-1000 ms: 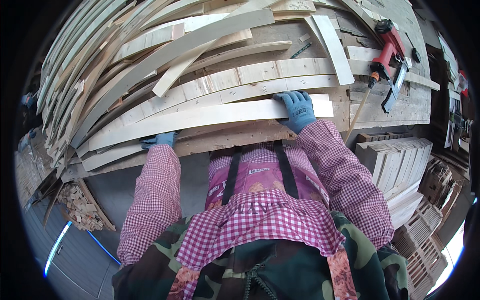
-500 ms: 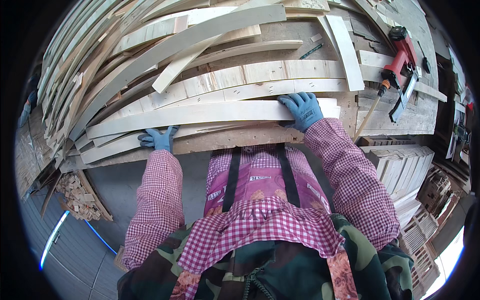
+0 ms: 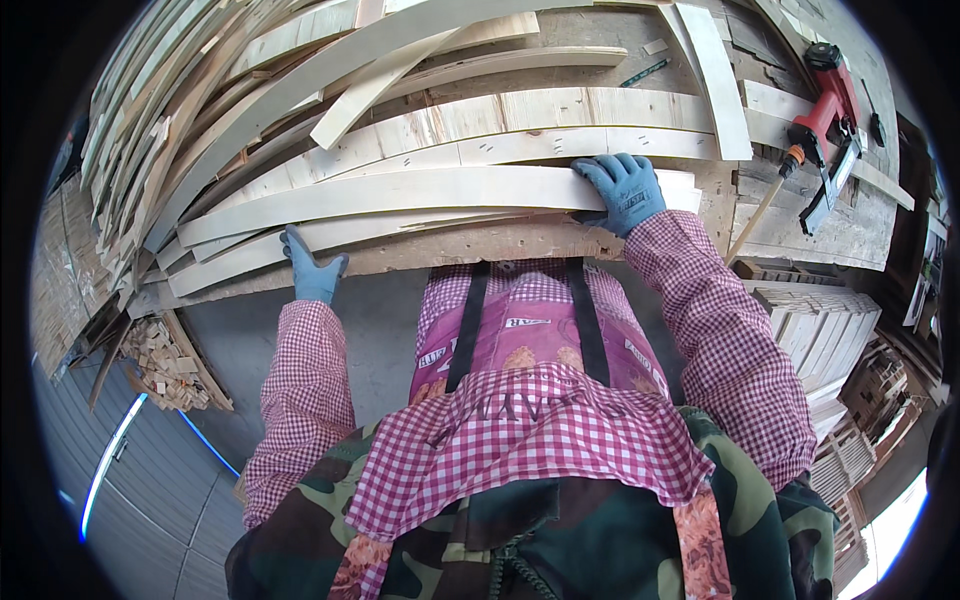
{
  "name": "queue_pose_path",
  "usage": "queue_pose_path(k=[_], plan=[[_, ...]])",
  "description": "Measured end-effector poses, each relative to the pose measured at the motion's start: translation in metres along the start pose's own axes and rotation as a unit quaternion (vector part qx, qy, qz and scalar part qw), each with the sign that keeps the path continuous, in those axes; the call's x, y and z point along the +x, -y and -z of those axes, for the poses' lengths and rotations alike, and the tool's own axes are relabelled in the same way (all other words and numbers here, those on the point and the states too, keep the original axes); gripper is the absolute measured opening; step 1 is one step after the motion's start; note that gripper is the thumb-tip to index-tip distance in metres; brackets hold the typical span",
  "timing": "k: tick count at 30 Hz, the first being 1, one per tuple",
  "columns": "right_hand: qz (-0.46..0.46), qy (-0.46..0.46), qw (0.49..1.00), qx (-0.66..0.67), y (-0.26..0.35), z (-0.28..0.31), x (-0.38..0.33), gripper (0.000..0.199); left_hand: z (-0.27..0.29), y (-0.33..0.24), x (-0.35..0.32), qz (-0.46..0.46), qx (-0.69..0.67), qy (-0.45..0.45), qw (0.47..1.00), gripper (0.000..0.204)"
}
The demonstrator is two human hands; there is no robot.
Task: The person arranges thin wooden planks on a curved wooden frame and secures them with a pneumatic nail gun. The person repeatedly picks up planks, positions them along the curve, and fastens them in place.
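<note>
A pale, gently curved wooden strip (image 3: pixel 400 192) lies nearest me on top of others along the workbench's near edge. My right hand (image 3: pixel 628 198), in a blue glove, is closed around the strip near its right end, fingers over the top and thumb at the near edge. Beneath and nearer to me lies another curved strip (image 3: pixel 240 262), partly covered. Against its near edge is my left hand (image 3: pixel 313 272), gloved too, with thumb and forefinger spread wide and nothing held. Just beyond, a jointed curved board (image 3: pixel 500 115) runs alongside, staple-like marks on the piece in front.
A red-and-black power nailer (image 3: pixel 828 110) with a hose lies on the bench at the right. Many curved strips (image 3: pixel 160 110) are heaped at the left. A short board (image 3: pixel 712 85) crosses the far pieces. Offcuts (image 3: pixel 165 365) fill a bin below left; boards (image 3: pixel 815 325) are stacked right.
My left hand has turned, its forefinger now pointing away from me along the lower strip's edge. My right hand stays at the strip's right end. The whole view has shifted slightly.
</note>
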State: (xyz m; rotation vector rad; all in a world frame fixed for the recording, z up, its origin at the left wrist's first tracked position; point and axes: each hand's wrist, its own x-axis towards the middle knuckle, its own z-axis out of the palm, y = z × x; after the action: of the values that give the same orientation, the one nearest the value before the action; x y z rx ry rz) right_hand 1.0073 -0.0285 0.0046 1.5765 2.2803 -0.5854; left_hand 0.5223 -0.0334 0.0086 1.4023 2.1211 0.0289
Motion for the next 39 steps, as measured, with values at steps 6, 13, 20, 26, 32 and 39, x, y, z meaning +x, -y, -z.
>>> queue_pose_path(k=[6, 13, 20, 26, 32, 39], plan=[[-0.014, -0.008, 1.000, -0.009, 0.006, 0.003, -0.002, 0.078, 0.012, -0.008, -0.003, -0.012, 0.051, 0.023, 0.998, 0.120], [-0.015, -0.019, 1.000, -0.002, 0.008, 0.002, -0.003, 0.077, -0.001, -0.020, -0.005, 0.038, -0.003, -0.018, 0.999, 0.113], [0.001, -0.111, 0.992, 0.059, 0.008, -0.011, -0.014, 0.072, 0.000, 0.034, 0.017, 0.009, -0.343, 0.001, 0.939, 0.102], [0.031, -0.094, 0.993, 0.065, 0.003, -0.005, -0.010, 0.072, -0.001, 0.035, 0.016, 0.033, -0.360, -0.028, 0.932, 0.104], [0.040, -0.096, 0.992, 0.065, 0.002, -0.007, -0.007, 0.074, 0.000, 0.032, 0.013, -0.004, -0.339, -0.056, 0.939, 0.107], [0.067, -0.070, 0.994, 0.057, 0.002, -0.004, -0.001, 0.074, 0.003, 0.036, 0.011, 0.016, -0.393, -0.104, 0.913, 0.082]])
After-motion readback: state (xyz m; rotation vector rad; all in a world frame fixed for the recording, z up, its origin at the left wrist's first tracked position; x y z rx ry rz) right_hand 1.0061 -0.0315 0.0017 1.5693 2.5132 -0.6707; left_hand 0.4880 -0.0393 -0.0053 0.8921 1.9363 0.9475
